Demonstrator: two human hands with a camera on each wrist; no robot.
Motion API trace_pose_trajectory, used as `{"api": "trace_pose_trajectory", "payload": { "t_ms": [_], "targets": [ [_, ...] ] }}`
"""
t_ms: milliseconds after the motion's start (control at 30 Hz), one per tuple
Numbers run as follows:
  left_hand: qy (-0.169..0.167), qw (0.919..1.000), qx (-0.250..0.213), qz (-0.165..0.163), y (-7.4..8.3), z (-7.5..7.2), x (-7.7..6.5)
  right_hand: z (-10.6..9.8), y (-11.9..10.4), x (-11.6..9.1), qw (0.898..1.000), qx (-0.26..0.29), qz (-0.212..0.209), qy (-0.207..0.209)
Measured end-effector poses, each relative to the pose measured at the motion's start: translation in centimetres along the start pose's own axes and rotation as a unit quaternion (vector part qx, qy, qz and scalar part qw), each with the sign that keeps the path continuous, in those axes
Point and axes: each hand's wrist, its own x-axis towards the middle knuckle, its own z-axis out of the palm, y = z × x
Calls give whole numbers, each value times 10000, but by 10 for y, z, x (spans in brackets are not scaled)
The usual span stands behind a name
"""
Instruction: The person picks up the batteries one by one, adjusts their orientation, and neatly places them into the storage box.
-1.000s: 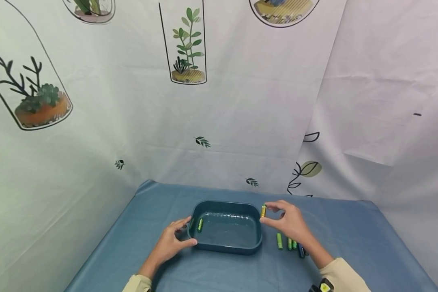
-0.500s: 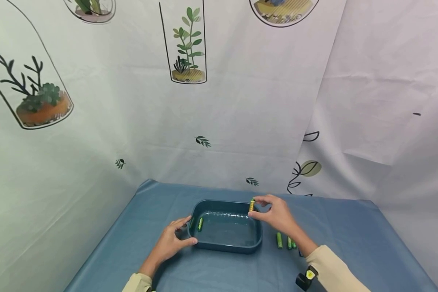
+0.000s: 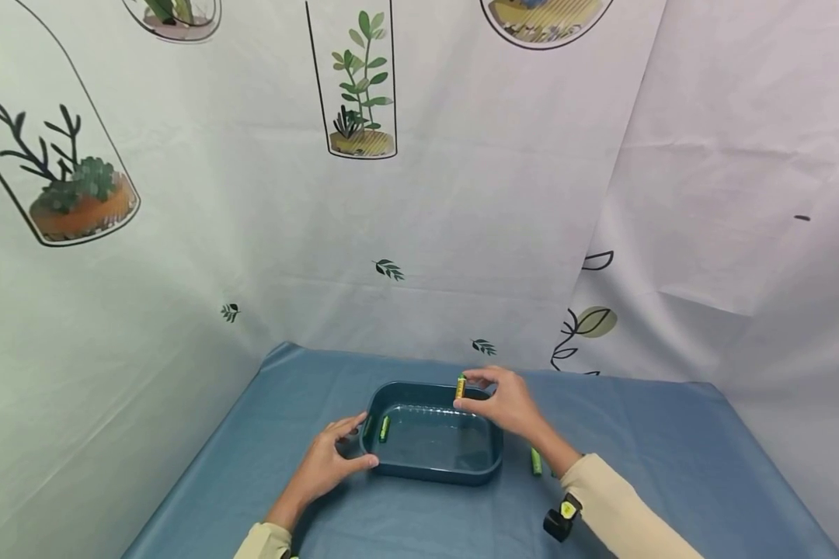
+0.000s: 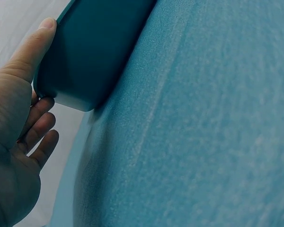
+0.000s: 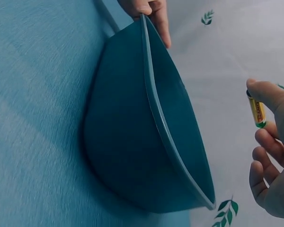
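A dark teal rectangular baking dish stands on the table. My left hand holds its left end, thumb at the near corner and fingers by the end handle; in the left wrist view the thumb lies along the rim. Between thumb and forefinger, my right hand pinches a yellow battery with a green end, upright, over the dish's back right part. The other fingers of that hand are loosely bent. Inside the dish, near its left wall, lies a green battery.
Right of the dish a green battery lies on the blue cloth, with another mostly hidden by my right forearm. White cloth walls printed with plants rise behind and beside the table. A black device sits at my right wrist.
My right hand has moved left with the yellow battery, from beside the dish's right rim to above the dish. The forearm now hides most of the batteries on the table. The left hand stays put.
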Motion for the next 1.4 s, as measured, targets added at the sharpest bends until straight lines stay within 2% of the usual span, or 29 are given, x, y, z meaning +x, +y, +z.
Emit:
{"api": "trace_pose_trajectory", "payload": {
  "t_ms": [200,567,767,1133,1400],
  "targets": [
    [8,10000,26,88,-1,0,0,10,-5,5,9997,186,-169,-59],
    [42,9998,72,159,-1,1,0,28,-4,8,9987,364,-214,-287],
    [41,10000,35,-2,0,1,0,37,-6,13,9974,461,-308,-453],
    [76,9999,86,8,2,2,2,53,-5,20,9956,595,-468,-543],
    [61,10000,-48,-24,1,2,2,64,-4,23,9929,885,-495,-617]
  ]
}}
